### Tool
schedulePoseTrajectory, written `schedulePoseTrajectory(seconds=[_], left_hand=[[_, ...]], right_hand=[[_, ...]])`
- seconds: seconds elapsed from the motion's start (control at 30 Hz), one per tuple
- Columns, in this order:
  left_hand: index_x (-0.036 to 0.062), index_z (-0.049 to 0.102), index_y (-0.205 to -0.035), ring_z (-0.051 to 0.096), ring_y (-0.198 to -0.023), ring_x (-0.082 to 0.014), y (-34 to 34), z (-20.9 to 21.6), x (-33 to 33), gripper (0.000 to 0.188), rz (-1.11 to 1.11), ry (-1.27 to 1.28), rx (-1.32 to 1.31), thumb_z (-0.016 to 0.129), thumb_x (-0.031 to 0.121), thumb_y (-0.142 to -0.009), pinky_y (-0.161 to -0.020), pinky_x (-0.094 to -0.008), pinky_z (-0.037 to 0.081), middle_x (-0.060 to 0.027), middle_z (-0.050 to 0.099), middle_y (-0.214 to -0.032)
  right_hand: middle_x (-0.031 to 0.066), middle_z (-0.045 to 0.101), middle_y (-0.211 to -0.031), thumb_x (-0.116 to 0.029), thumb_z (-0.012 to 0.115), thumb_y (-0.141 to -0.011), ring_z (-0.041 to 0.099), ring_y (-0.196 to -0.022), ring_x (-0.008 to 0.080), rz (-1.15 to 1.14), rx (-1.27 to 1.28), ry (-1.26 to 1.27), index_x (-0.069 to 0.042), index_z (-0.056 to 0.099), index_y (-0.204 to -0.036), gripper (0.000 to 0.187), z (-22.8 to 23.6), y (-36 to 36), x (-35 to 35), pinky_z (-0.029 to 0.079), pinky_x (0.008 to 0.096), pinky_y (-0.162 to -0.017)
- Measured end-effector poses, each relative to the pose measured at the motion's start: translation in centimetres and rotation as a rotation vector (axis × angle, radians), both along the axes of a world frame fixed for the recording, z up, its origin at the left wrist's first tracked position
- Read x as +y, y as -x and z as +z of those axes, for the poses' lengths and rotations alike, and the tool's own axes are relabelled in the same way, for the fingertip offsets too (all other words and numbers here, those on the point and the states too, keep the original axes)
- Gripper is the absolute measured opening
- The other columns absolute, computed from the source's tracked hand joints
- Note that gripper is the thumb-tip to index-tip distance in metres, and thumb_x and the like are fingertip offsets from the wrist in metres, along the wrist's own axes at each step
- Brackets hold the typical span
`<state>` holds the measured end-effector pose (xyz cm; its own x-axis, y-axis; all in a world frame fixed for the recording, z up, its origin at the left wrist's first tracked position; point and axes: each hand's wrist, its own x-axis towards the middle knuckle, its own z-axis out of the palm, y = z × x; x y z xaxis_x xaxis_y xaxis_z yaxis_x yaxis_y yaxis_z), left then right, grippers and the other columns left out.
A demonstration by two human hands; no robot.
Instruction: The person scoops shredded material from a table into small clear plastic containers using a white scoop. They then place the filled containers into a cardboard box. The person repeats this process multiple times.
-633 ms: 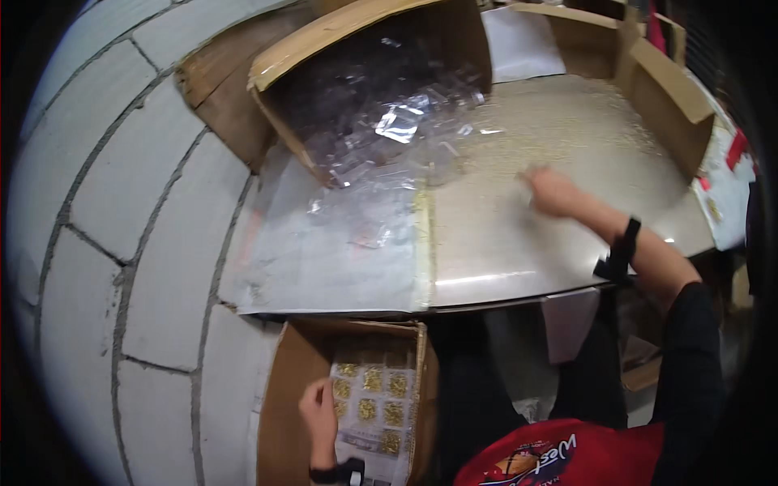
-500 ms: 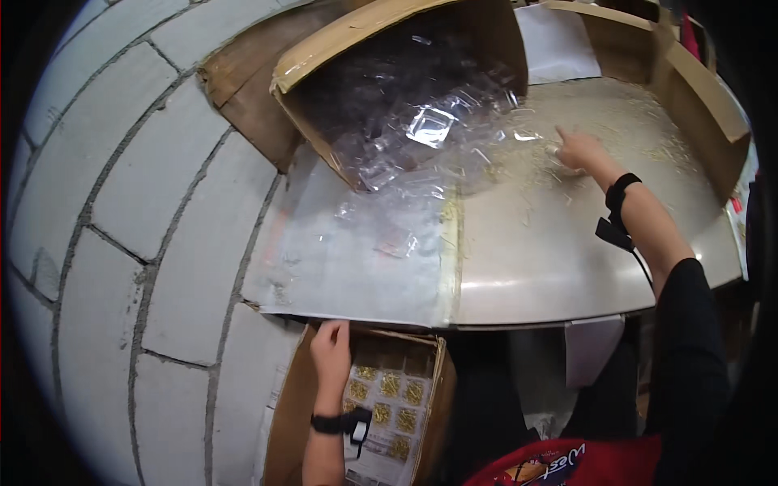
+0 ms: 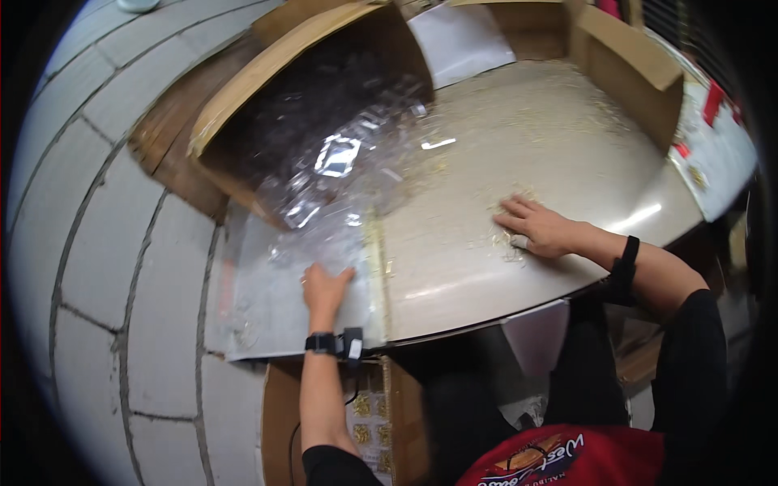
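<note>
My left hand (image 3: 324,292) is over the pale sheet on the left of the table, just below a loose heap of clear plastic cases (image 3: 336,219). Its thumb stands apart from the fingers, and I make out nothing in it. The fingertips are partly hidden. My right hand (image 3: 545,230) lies palm down on the smooth tabletop, fingers spread, with a pale wrap on one finger. Thin gold-coloured pieces (image 3: 506,247), like small pins or screws, lie around and by its fingers; they are too small to name surely.
A tipped cardboard box (image 3: 243,97) spills the clear cases onto the table (image 3: 454,283). More gold bits lie toward the back, beside cardboard walls (image 3: 624,65). Below the table edge, an open carton (image 3: 279,413) holds filled cases (image 3: 361,433). A block wall (image 3: 170,324) stands left.
My left hand has risen from the carton below to the tabletop by the clear cases. My right hand has come nearer across the table and now lies flatter. The view has shifted.
</note>
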<state>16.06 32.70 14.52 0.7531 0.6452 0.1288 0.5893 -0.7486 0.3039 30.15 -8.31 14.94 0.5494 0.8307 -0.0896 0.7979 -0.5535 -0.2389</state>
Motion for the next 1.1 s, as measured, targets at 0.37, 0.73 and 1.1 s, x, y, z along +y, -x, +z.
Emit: schedulePoseTrajectory(seconds=[0.37, 0.73, 1.1], left_hand=[[0.0187, 0.030, -0.143, 0.060, -0.098, -0.0405, 6.3, 2.1, -12.1, 0.058, -0.371, 1.677, -0.589, 0.044, 0.048, -0.095, -0.068, -0.0418, 0.058, -0.0222, 0.048, -0.125], [0.0025, 0.037, -0.136, 0.044, -0.117, -0.0553, 13.6, -3.1, -21.7, 0.057, -0.357, 2.223, -0.561, 0.039, 0.044, -0.097, -0.072, -0.0514, 0.059, -0.0299, 0.045, -0.129], [0.0044, 0.019, -0.143, 0.063, -0.100, -0.0355, 20.0, -13.3, -26.3, 0.062, -0.059, 1.771, -0.289, 0.050, 0.003, -0.090, -0.071, -0.0376, 0.059, -0.0230, 0.050, -0.126]], right_hand=[[0.0272, 0.021, -0.148, -0.032, 0.045, -0.094, 0.020, -0.139, 0.0383, -0.233, -0.121, -0.254, -0.002, 0.027, -0.144, 0.061, -3.2, 6.1, 0.3, 0.018, 0.0452, -0.113], [0.0225, 0.037, -0.142, -0.027, 0.048, -0.094, 0.033, -0.135, 0.0326, -0.562, 0.017, -0.577, 0.002, 0.039, -0.136, 0.052, -2.7, 5.0, -5.6, 0.025, 0.0362, -0.112], [0.0211, 0.035, -0.144, -0.012, 0.048, -0.084, 0.030, -0.136, 0.0328, -0.261, -0.183, -0.384, 0.002, 0.039, -0.136, 0.054, -3.9, 6.1, 1.0, 0.025, 0.0417, -0.112]])
